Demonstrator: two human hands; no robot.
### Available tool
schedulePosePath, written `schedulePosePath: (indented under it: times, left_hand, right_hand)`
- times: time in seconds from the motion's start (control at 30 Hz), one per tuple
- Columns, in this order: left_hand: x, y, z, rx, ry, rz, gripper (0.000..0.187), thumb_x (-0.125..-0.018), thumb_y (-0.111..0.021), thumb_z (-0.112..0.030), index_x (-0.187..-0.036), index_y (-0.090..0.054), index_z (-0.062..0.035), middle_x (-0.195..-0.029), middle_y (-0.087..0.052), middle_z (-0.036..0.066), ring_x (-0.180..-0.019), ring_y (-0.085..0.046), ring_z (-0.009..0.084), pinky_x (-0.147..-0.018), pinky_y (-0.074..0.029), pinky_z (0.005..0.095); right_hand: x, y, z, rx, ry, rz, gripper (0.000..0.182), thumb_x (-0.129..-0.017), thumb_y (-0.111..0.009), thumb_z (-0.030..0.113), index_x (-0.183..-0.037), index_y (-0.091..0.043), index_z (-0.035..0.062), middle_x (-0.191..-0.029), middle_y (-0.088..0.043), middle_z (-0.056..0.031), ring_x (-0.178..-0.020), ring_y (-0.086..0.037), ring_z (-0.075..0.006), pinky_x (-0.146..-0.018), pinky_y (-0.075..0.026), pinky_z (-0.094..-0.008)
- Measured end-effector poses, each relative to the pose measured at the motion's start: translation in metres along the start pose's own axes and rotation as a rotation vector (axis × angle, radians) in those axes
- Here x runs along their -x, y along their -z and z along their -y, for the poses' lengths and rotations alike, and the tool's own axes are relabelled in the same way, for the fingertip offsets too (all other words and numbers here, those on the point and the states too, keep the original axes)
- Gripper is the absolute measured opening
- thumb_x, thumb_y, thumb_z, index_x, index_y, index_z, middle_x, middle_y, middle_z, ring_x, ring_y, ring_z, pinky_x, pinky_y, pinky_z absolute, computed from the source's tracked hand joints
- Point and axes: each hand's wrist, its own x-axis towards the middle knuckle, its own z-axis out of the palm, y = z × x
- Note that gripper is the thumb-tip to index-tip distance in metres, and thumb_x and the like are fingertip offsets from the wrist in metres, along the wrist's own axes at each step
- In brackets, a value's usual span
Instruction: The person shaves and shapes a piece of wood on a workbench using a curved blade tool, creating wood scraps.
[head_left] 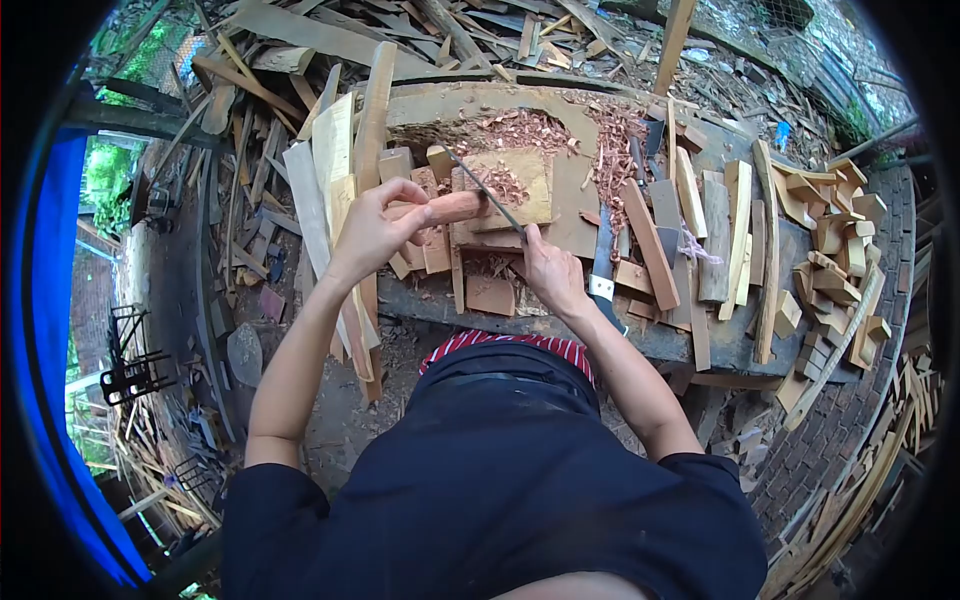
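My left hand (385, 228) is closed around a rounded reddish wooden piece (458, 207), whose free end points right over a pale wooden block (535, 183). In my right hand (553, 270) is a long thin dark file-like tool (487, 192). It slants up and left across the end of the wooden piece and seems to touch it. Its exact kind is hard to make out. Curled wood shavings (505, 185) lie on the block. To the right of my right hand rests a knife (603, 262) with a white handle end.
Reddish shavings (617, 150) cover part of the workbench (425, 105). Wooden strips (738, 225) and a heap of cut blocks (835, 250) lie on the right. Long boards (372, 130) lean at the left. Scrap wood (440, 40) is piled behind the bench.
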Motion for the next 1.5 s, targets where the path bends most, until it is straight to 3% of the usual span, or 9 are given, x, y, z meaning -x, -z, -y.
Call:
schedulePosePath:
  times: [0.13, 0.2, 0.63, 0.83, 0.9, 1.07, 1.13, 1.37, 1.5]
  left_hand:
    - [-0.013, -0.004, -0.018, -0.277, -0.082, -0.06, 0.022, -0.085, -0.063, -0.017, -0.097, -0.064, 0.0012, -0.078, -0.066, 0.008, -0.069, -0.064, 0.0101, -0.057, -0.051, 0.0259]
    - [-0.024, -0.005, -0.016, -0.442, -0.348, -0.117, 0.019, -0.082, -0.062, -0.016, -0.089, -0.066, 0.0016, -0.072, -0.066, 0.008, -0.067, -0.065, 0.0118, -0.059, -0.05, 0.0273]
    - [-0.039, -0.005, -0.024, -0.495, -0.286, -0.058, 0.019, -0.078, -0.064, -0.016, -0.085, -0.066, 0.0013, -0.081, -0.067, 0.012, -0.077, -0.066, 0.0209, -0.075, -0.051, 0.0307]
    - [-0.044, -0.003, -0.021, -0.559, -0.412, -0.083, 0.017, -0.078, -0.063, -0.014, -0.083, -0.066, 0.0019, -0.079, -0.067, 0.012, -0.075, -0.065, 0.0209, -0.073, -0.05, 0.0304]
    - [-0.046, -0.003, -0.016, -0.476, -0.377, -0.104, 0.021, -0.073, -0.062, -0.024, -0.078, -0.069, -0.0049, -0.074, -0.067, 0.016, -0.075, -0.065, 0.0316, -0.077, -0.051, 0.0392]
    - [-0.037, -0.006, -0.013, -0.363, -0.365, -0.088, 0.018, -0.074, -0.062, -0.02, -0.078, -0.068, -0.0027, -0.074, -0.066, 0.017, -0.071, -0.066, 0.0313, -0.07, -0.052, 0.0378]
    - [-0.034, -0.009, -0.023, -0.441, -0.346, -0.025, 0.017, -0.077, -0.063, -0.014, -0.083, -0.066, 0.0016, -0.077, -0.068, 0.013, -0.074, -0.067, 0.0216, -0.071, -0.051, 0.0316]
    - [-0.047, -0.012, -0.035, -0.57, -0.472, -0.04, 0.016, -0.076, -0.063, -0.014, -0.078, -0.065, 0.0016, -0.075, -0.067, 0.015, -0.07, -0.065, 0.0277, -0.068, -0.051, 0.0348]
    - [-0.044, -0.012, -0.036, -0.539, -0.414, 0.002, 0.016, -0.077, -0.063, -0.014, -0.078, -0.065, 0.0022, -0.075, -0.067, 0.015, -0.071, -0.066, 0.0269, -0.069, -0.051, 0.0339]
  right_hand:
    - [-0.006, 0.017, 0.009, -0.001, 0.009, 0.001, 0.018, -0.094, -0.046, 0.016, -0.108, -0.044, 0.0044, -0.067, -0.062, -0.0224, -0.062, -0.061, -0.0431, -0.052, -0.047, -0.0531]
    - [-0.003, 0.028, 0.021, -0.013, 0.043, -0.013, 0.023, -0.093, -0.045, 0.014, -0.113, -0.045, 0.0032, -0.067, -0.062, -0.0214, -0.06, -0.061, -0.0424, -0.051, -0.047, -0.0533]
    - [-0.009, 0.025, 0.025, -0.105, -0.1, 0.101, 0.024, -0.094, -0.045, 0.019, -0.112, -0.044, 0.0026, -0.071, -0.063, -0.025, -0.068, -0.063, -0.046, -0.06, -0.048, -0.0571]
    - [-0.02, -0.003, -0.009, -0.046, -0.16, 0.092, 0.025, -0.096, -0.045, 0.023, -0.108, -0.044, 0.0006, -0.067, -0.062, -0.0259, -0.066, -0.062, -0.0464, -0.059, -0.048, -0.0571]
    - [-0.012, 0.003, -0.006, -0.087, -0.159, 0.084, 0.026, -0.096, -0.045, 0.022, -0.11, -0.044, -0.0003, -0.066, -0.061, -0.0256, -0.064, -0.061, -0.0462, -0.057, -0.048, -0.0565]
    - [-0.012, 0.036, 0.031, -0.172, -0.133, -0.133, 0.029, -0.096, -0.045, 0.018, -0.116, -0.044, -0.0018, -0.061, -0.06, -0.0242, -0.056, -0.06, -0.0442, -0.049, -0.048, -0.0516]
    - [-0.014, 0.026, 0.027, -0.092, -0.171, -0.019, 0.029, -0.096, -0.045, 0.018, -0.117, -0.044, -0.0016, -0.061, -0.06, -0.024, -0.057, -0.061, -0.0439, -0.05, -0.048, -0.0519]
    - [-0.017, 0.014, 0.012, -0.079, -0.226, 0.08, 0.031, -0.096, -0.047, 0.022, -0.115, -0.046, -0.0017, -0.065, -0.061, -0.0248, -0.061, -0.062, -0.0444, -0.053, -0.049, -0.0534]
    - [-0.006, 0.027, 0.038, -0.261, -0.166, -0.212, 0.026, -0.096, -0.047, 0.023, -0.11, -0.045, 0.001, -0.064, -0.06, -0.0249, -0.062, -0.061, -0.0456, -0.055, -0.049, -0.0549]
